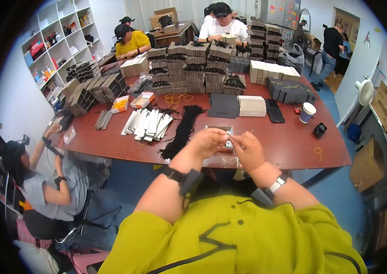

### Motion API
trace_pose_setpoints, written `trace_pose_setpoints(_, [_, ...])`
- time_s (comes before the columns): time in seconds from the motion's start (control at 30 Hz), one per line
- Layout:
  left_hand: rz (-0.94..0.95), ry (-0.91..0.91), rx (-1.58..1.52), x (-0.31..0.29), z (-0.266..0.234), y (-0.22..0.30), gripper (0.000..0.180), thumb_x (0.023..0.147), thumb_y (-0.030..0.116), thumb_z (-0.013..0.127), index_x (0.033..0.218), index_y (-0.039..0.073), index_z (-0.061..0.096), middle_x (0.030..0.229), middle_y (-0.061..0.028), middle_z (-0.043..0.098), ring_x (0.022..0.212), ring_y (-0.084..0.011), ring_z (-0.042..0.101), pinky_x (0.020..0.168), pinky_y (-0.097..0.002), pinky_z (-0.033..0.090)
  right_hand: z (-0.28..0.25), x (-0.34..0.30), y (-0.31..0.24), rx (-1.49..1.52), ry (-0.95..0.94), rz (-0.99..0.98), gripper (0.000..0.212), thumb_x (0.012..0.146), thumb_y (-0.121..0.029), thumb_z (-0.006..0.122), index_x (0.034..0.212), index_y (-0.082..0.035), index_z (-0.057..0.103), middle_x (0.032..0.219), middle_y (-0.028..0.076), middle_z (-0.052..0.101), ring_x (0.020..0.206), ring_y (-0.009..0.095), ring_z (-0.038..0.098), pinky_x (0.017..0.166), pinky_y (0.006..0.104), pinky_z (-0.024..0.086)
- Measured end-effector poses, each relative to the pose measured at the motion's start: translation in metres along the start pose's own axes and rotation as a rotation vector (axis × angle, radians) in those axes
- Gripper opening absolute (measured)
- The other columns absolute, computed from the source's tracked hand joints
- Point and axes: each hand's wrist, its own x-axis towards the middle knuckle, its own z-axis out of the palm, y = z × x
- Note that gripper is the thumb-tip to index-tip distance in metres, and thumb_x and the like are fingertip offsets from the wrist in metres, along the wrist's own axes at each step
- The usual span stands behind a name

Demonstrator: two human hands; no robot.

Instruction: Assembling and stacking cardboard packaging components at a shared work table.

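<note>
Near the front edge of the table, my left hand (208, 141) and my right hand (249, 150) meet with fingertips pinched together. Between them is something small and dark that I cannot make out. Just beneath and behind the fingers sits a small open box (230, 129), mostly covered by my hands. To the left of my hands lies a long bundle of black cords (185, 129). A loose heap of flat white card pieces (147, 124) spreads out beyond it. Behind my hands are dark grey flat boxes (223, 106) and a pale stack of cards (252, 105).
Tall stacks of grey card pieces (194, 68) with black cords line the back of the red-brown table (285, 145). On the right are a phone (274, 111), a paper cup (308, 113) and black boxes (291, 90). Co-workers sit at the left (56, 182) and far side (223, 29).
</note>
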Motion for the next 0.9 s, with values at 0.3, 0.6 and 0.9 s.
trace_pose_setpoints(0.3, [0.739, 0.429, 0.329, 0.004, 0.034, -0.052, 0.007, 0.085, 0.005, 0.064, 0.089, 0.000, 0.064, 0.086, -0.0020, 0.058, 0.075, -0.0083, 0.057, 0.068, -0.0206, 0.047, 0.025, -0.004, 0.008, 1.294, 0.013, 0.818, 0.019, 0.093, -0.018, 0.054, 0.094, -0.003, 0.064, 0.079, 0.001, 0.059, 0.072, 0.011, 0.052, 0.068, 0.0253, 0.041])
trace_pose_setpoints(0.6, [0.763, 0.204, 0.250, -0.001, 0.036, -0.047, 0.009, 0.081, 0.000, 0.065, 0.089, -0.001, 0.062, 0.091, -0.0016, 0.057, 0.074, -0.0096, 0.057, 0.069, -0.0218, 0.049, 0.011, 0.004, 0.009, 1.671, -0.136, 0.815, 0.010, 0.092, -0.016, 0.054, 0.090, -0.007, 0.060, 0.076, 0.001, 0.057, 0.067, 0.009, 0.052, 0.062, 0.0236, 0.043])
trace_pose_setpoints(0.9, [0.283, 0.006, 0.015, -0.011, 0.028, -0.022, 0.007, 0.085, 0.002, 0.061, 0.092, 0.002, 0.061, 0.085, -0.0043, 0.062, 0.079, -0.0120, 0.061, 0.074, -0.0264, 0.050, -0.013, 0.005, -0.017, 0.235, 0.131, 0.208, 0.010, 0.084, -0.010, 0.062, 0.083, 0.000, 0.061, 0.079, 0.008, 0.058, 0.066, 0.018, 0.057, 0.061, 0.0284, 0.046])
